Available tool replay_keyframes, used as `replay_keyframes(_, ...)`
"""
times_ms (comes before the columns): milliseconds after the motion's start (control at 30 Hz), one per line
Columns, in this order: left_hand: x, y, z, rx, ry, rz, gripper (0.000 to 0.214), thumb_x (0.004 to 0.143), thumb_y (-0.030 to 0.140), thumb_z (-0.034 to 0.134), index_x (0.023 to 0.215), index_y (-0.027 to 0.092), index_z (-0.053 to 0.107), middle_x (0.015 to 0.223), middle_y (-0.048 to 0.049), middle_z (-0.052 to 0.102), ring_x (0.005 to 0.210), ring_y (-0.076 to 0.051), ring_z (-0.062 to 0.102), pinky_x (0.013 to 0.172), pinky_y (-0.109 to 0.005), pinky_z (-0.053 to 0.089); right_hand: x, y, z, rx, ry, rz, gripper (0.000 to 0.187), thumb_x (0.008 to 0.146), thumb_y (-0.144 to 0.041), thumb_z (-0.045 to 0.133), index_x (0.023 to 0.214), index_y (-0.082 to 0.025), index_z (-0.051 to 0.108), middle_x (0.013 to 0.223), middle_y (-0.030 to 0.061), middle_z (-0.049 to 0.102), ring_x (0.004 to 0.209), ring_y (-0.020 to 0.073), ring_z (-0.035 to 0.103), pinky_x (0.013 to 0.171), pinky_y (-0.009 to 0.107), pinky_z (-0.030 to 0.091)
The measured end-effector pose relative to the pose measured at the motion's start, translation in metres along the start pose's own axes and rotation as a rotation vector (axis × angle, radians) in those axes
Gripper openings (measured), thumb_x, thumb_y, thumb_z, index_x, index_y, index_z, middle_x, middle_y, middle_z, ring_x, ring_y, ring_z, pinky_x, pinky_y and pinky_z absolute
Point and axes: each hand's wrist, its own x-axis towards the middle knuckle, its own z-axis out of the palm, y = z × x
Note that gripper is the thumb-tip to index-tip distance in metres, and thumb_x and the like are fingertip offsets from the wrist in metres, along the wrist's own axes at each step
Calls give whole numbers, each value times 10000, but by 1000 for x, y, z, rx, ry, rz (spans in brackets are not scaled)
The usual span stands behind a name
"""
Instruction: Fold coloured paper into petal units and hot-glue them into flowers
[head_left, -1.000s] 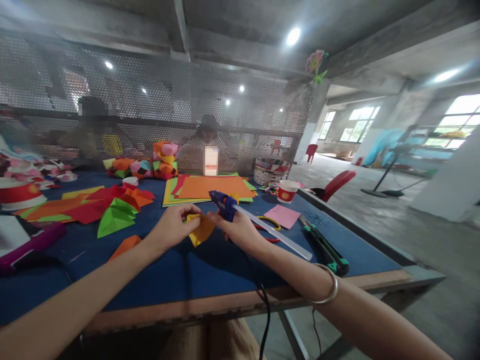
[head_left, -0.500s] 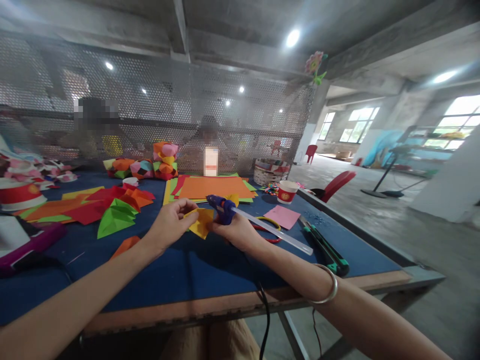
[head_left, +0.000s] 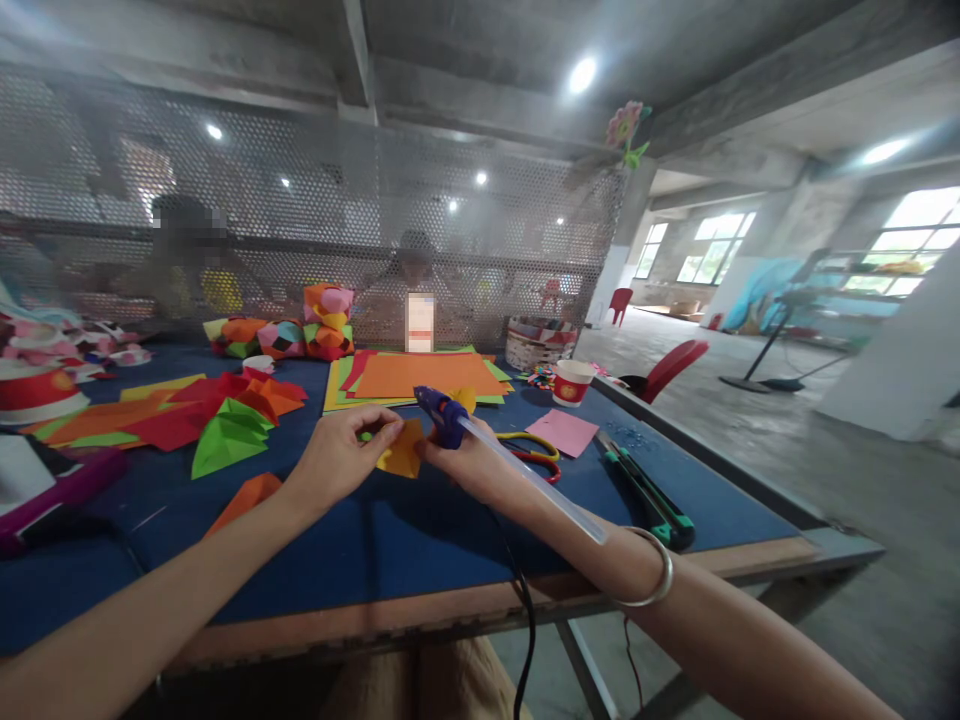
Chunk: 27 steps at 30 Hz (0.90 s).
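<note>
The left hand [head_left: 349, 455] has its fingers [head_left: 385, 432] clamped on yellow paper [head_left: 406, 453] at their tips, the right hand [head_left: 480, 465] wraps its own around a blue glue gun [head_left: 450, 428], and stacked sheets [head_left: 427, 376] lie beyond.

With one paper stack [head_left: 431, 376] taken as landmark, one glue gun [head_left: 448, 424] and one held yellow paper piece [head_left: 406, 455] are counted before it. To its right are recorded one basket [head_left: 538, 348], one pink square [head_left: 564, 432], one utility knife [head_left: 651, 492] and one red-and-white cup [head_left: 572, 383]; a second cup [head_left: 37, 392] is noted well left.
</note>
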Motion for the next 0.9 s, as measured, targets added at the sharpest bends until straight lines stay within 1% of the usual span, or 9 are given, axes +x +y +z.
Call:
replay_keyframes(133, 1, -1, -3, 59, 52, 23, 271, 770, 423, 568, 715, 195, 702, 699, -43, 736, 672, -207, 664, 636, -300, 469, -1, -2, -1, 1, -23, -11, 136, 768, -292, 659, 726, -202, 566, 609, -41, 527, 584, 120, 497, 552, 245, 389)
replay_keyframes(200, 0, -1, -6, 77, 87, 37, 249, 762, 404, 566, 685, 197, 679, 667, -37, 716, 642, -197, 645, 609, -296, 450, -2, -2, -1, 21, -40, -22, 152, 793, -325, 659, 766, -196, 584, 599, -46, 515, 538, 110, 474, 512, 240, 375)
replay_keyframes(300, -1, 0, -10, 59, 133, 54, 230, 759, 392, 571, 646, 204, 640, 646, -29, 692, 623, -188, 627, 595, -291, 447, -3, -1, 0, 81, -67, -29, 201, 837, -356, 639, 931, -178, 632, 593, -58, 502, 463, 96, 440, 449, 231, 355)
replay_keyframes(400, -1, 1, -11, 13, 170, 28, 234, 779, 405, 578, 677, 208, 652, 691, -29, 714, 671, -195, 652, 633, -291, 478, -2, 3, 2, 128, -94, -39, 360, 869, -422, 630, 1140, -186, 655, 622, -45, 550, 431, 91, 429, 409, 221, 350)
replay_keyframes(533, 2, -6, -7, -86, 151, -64, 276, 779, 477, 609, 761, 210, 676, 741, -32, 733, 702, -211, 684, 675, -306, 526, -1, 9, 5, 209, -122, -70, 546, 880, -470, 638, 1373, -241, 582, 740, -9, 651, 442, 86, 448, 397, 211, 386)
replay_keyframes(700, 5, -14, 0, -207, 97, -111, 306, 739, 486, 653, 868, 209, 625, 830, -41, 725, 737, -221, 713, 705, -334, 560, 0, 14, 5, 259, -171, -93, 616, 843, -536, 699, 1377, -248, 590, 756, -8, 656, 455, 80, 461, 382, 200, 411)
replay_keyframes(767, 6, -14, 2, -226, 101, -121, 311, 723, 478, 648, 871, 210, 594, 857, -51, 717, 748, -225, 715, 695, -343, 564, 1, 15, 5, 274, -193, -103, 654, 811, -514, 741, 1393, -265, 577, 758, -22, 643, 448, 71, 448, 379, 198, 410)
replay_keyframes(833, 5, -13, 2, -235, 99, -127, 310, 701, 467, 643, 861, 212, 569, 879, -61, 711, 766, -232, 717, 697, -355, 569, 1, 15, 5, 273, -191, -109, 620, 785, -445, 765, 1356, -269, 602, 744, -36, 620, 433, 64, 438, 379, 198, 400)
replay_keyframes(900, 5, -10, 2, -232, 76, -121, 302, 687, 448, 639, 862, 216, 558, 886, -64, 713, 796, -241, 717, 728, -376, 575, 2, 15, 5, 248, -154, -95, 506, 771, -359, 748, 1256, -246, 655, 704, -45, 589, 425, 65, 437, 380, 198, 381)
